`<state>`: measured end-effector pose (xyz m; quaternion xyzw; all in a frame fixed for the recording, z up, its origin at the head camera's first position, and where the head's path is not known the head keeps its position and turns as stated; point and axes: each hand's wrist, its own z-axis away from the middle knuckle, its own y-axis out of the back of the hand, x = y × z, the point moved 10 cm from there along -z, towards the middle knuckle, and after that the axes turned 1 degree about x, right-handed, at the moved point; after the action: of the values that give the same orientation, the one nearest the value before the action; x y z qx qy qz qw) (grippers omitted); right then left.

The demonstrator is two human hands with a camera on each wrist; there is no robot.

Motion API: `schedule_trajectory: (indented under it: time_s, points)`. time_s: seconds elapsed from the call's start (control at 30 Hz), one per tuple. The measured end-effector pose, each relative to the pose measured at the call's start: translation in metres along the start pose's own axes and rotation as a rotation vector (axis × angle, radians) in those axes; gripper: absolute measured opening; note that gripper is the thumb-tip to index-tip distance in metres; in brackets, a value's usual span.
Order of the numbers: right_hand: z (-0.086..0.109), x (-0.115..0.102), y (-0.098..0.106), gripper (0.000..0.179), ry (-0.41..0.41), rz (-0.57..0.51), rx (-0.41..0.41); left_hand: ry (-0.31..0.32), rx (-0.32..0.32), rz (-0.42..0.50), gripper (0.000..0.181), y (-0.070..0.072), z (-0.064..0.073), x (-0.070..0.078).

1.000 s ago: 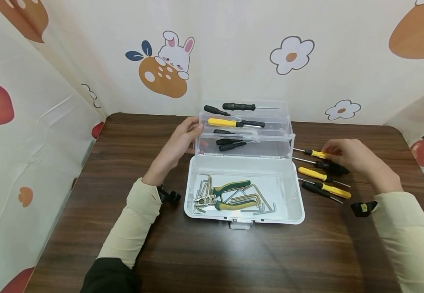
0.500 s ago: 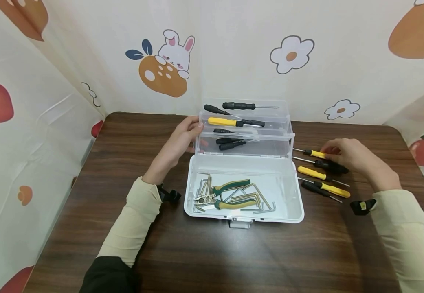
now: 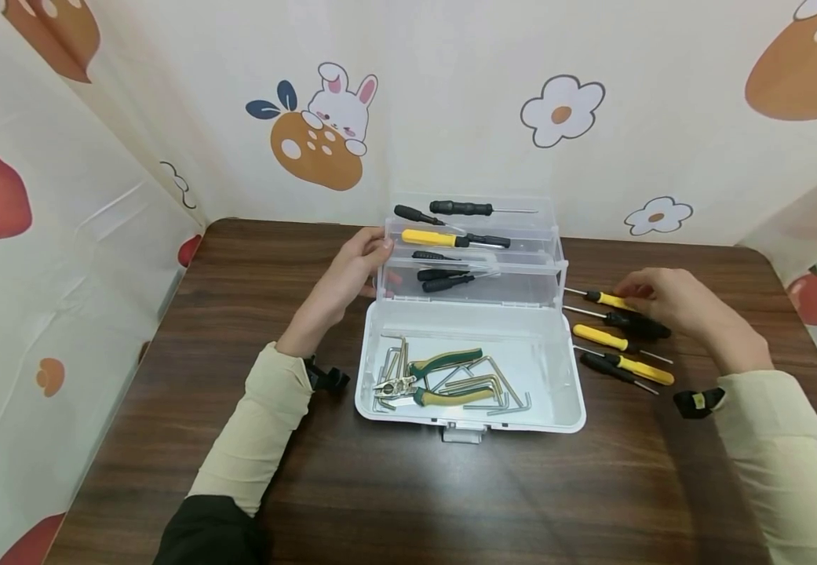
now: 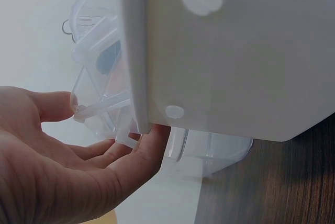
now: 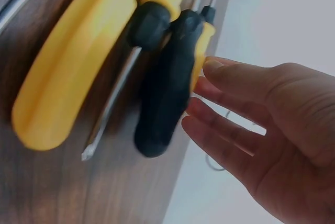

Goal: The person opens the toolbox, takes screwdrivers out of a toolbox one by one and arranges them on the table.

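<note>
A white toolbox (image 3: 552, 384) sits open, its clear tiered trays (image 3: 531, 286) raised behind. My left hand (image 3: 344, 275) holds the trays' left end, thumb on one side and fingers on the other; the left wrist view shows the thumb on a clear tray corner (image 4: 86, 110). To the right of the box, my right hand (image 3: 683, 306) pinches the yellow handle of the farthest screwdriver (image 3: 611, 300), which lies on the table. A black-handled screwdriver (image 5: 165, 88) lies right beside it, partly hiding the yellow handle in the right wrist view.
Several more yellow and black screwdrivers (image 3: 600, 337) lie nearer on the wooden table (image 3: 450, 502). The box bottom holds green-and-yellow pliers (image 3: 446, 360) and several hex keys (image 3: 514, 384). In the trays lie several screwdrivers (image 3: 428, 237). A patterned curtain (image 3: 450, 102) stands behind the table.
</note>
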<state>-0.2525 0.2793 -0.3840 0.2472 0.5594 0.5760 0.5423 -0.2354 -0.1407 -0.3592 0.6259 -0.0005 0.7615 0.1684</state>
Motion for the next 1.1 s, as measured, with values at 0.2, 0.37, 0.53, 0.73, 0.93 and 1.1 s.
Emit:
schedule_trajectory:
  time_s: [0.2, 0.37, 0.53, 0.73, 0.93, 1.1]
  points:
    - [0.0, -0.02, 0.012, 0.02, 0.041, -0.008, 0.048, -0.001, -0.001, 0.003, 0.052, 0.0, 0.0, -0.001]
    - [0.0, -0.04, 0.026, 0.021, 0.058, -0.011, 0.098, -0.001, 0.0, 0.004, 0.051, 0.0, 0.0, -0.002]
    - [0.0, -0.063, 0.041, 0.022, 0.06, -0.064, 0.135, 0.004, 0.001, 0.005, 0.052, 0.0, -0.001, -0.002]
    - [0.002, -0.097, 0.061, 0.02, 0.104, -0.063, 0.198, 0.004, 0.003, 0.005, 0.053, 0.001, -0.002, -0.002]
    - [0.004, -0.127, 0.076, 0.021, 0.172, -0.026, 0.256, 0.003, 0.002, 0.006, 0.052, 0.0, -0.001, -0.002]
    - [0.005, -0.147, 0.085, 0.021, 0.207, -0.023, 0.304, 0.001, 0.003, 0.003, 0.051, 0.001, -0.001, -0.001]
